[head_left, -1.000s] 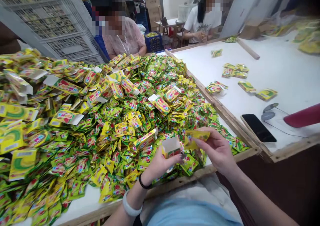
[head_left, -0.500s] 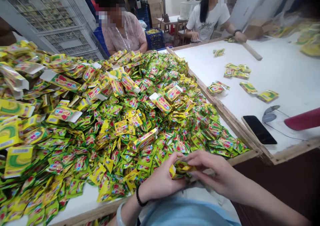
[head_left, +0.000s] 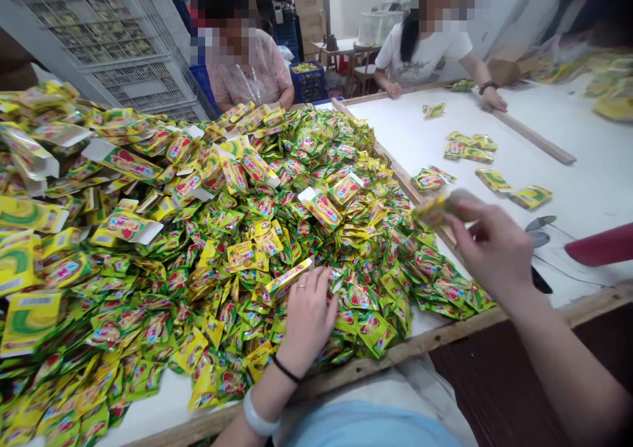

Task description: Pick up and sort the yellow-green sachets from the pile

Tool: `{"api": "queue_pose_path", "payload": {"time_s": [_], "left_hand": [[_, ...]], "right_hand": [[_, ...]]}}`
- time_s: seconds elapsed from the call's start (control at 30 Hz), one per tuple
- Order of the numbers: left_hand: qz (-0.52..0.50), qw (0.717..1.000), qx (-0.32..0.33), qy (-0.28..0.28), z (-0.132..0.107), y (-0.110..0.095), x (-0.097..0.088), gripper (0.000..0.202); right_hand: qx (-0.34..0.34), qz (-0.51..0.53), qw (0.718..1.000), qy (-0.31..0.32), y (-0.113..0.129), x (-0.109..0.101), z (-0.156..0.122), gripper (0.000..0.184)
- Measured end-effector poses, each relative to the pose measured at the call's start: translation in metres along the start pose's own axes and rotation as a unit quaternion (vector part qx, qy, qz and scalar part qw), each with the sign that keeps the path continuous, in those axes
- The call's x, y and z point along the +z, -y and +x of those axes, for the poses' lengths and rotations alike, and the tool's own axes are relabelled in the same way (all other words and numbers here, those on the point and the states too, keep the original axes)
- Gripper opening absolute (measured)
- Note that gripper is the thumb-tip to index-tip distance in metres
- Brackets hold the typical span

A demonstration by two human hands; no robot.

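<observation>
My left hand [head_left: 309, 318] lies over a heap of small green and yellow foil packets [head_left: 366, 328], thumb apart from the bent fingers. Its fingertips are partly hidden among the packets, beside a narrow yellow box [head_left: 287, 277]. To the right, my right hand [head_left: 494, 239] pinches a small yellow packet [head_left: 431, 211] above the wooden divider; motion blurs both. Open-ended yellow boxes, such as one [head_left: 321, 208] with a white flap, are scattered over the heap.
Past the wooden divider [head_left: 403, 178], yellow packs [head_left: 530, 196] lie on a white tabletop. A dark phone [head_left: 541, 281] is partly covered by my right arm. Two people sit opposite; one person's hand [head_left: 492, 97] rests on a wooden strip [head_left: 537, 137]. White crates [head_left: 133, 81] stand at left.
My hands were together around yellow and green packaging at the front edge. They have separated: the left moved onto the heap, the right lifted rightward with the yellow packet. The co-worker's wooden strip shifted right.
</observation>
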State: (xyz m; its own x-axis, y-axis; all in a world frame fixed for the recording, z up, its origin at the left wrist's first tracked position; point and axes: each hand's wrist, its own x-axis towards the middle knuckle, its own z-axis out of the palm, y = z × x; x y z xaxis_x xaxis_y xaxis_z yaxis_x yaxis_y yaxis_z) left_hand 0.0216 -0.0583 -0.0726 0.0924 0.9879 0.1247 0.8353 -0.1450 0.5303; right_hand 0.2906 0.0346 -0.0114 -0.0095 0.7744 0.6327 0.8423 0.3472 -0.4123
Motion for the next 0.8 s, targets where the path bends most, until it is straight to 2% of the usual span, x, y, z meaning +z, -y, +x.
{"api": "queue_pose_path", "payload": {"time_s": [0.07, 0.1, 0.13, 0.17, 0.2, 0.23, 0.33, 0.47, 0.57, 0.63, 0.73, 0.8], "left_hand": [[0.105, 0.994, -0.018, -0.023, 0.001, 0.015, 0.008, 0.039], [0.131, 0.991, -0.021, -0.024, 0.001, 0.022, 0.01, 0.037], [0.14, 0.99, -0.019, -0.025, -0.001, 0.027, 0.012, 0.035], [0.137, 0.99, -0.014, -0.028, -0.003, 0.032, 0.012, 0.032], [0.125, 0.992, -0.01, -0.035, -0.005, 0.036, 0.011, 0.03], [0.106, 0.993, -0.01, -0.044, -0.008, 0.04, 0.01, 0.028], [0.015, 0.996, -0.034, -0.082, -0.014, 0.05, 0.003, 0.026], [-0.158, 0.973, -0.112, -0.127, -0.016, 0.059, -0.001, 0.023], [-0.301, 0.927, -0.164, -0.152, -0.012, 0.061, 0.0, 0.021], [-0.396, 0.885, -0.188, -0.157, -0.009, 0.06, 0.0, 0.021], [-0.486, 0.831, -0.209, -0.173, -0.006, 0.059, -0.005, 0.023], [-0.503, 0.82, -0.21, -0.173, -0.006, 0.056, -0.01, 0.024]], "right_hand": [[0.015, -0.069, 0.997, -0.011, -0.003, 0.019, 0.019, 0.038], [0.019, -0.062, 0.997, 0.033, 0.005, 0.032, 0.021, 0.037], [0.025, -0.033, 0.994, 0.099, 0.018, 0.047, 0.018, 0.034], [0.036, 0.008, 0.977, 0.211, 0.034, 0.064, 0.01, 0.032], [0.041, 0.04, 0.937, 0.344, 0.052, 0.081, 0.0, 0.033], [0.038, 0.049, 0.914, 0.4, 0.069, 0.099, -0.012, 0.031], [0.05, 0.037, 0.88, 0.47, 0.104, 0.142, -0.041, 0.027], [0.068, 0.039, 0.836, 0.544, 0.111, 0.172, -0.05, 0.025], [0.062, 0.074, 0.814, 0.573, 0.109, 0.176, -0.048, 0.024], [0.054, 0.101, 0.82, 0.561, 0.107, 0.167, -0.046, 0.021], [0.044, 0.126, 0.854, 0.503, 0.099, 0.132, -0.04, 0.016], [0.041, 0.154, 0.876, 0.455, 0.091, 0.1, -0.033, 0.017]]}}
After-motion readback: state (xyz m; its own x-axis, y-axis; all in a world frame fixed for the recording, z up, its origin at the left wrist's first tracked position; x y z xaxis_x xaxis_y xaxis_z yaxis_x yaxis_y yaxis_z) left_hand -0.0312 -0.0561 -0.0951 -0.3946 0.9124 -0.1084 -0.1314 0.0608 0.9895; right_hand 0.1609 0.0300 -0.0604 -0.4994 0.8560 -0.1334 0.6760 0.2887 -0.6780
